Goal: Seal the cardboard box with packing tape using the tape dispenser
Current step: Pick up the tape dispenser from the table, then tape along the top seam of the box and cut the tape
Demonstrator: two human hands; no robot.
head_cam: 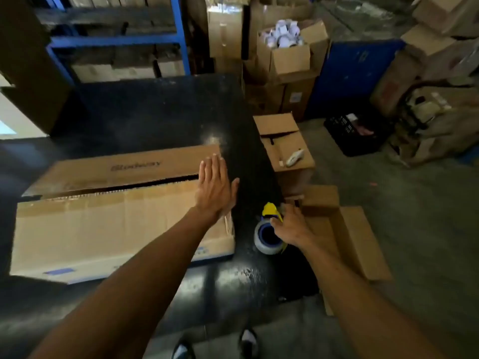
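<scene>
A long flat cardboard box lies on the black table, its two top flaps meeting along a dark gap that runs left to right. My left hand rests flat, fingers spread, on the box's right end over that seam. To the right of the box stands the tape dispenser, yellow and blue with a roll of clear tape, near the table's right edge. My right hand is closed around its handle.
A small open carton with a white object on it stands off the table's right edge, and flat cardboard lies lower right. Blue shelving and stacked boxes fill the back. A black crate sits on the floor.
</scene>
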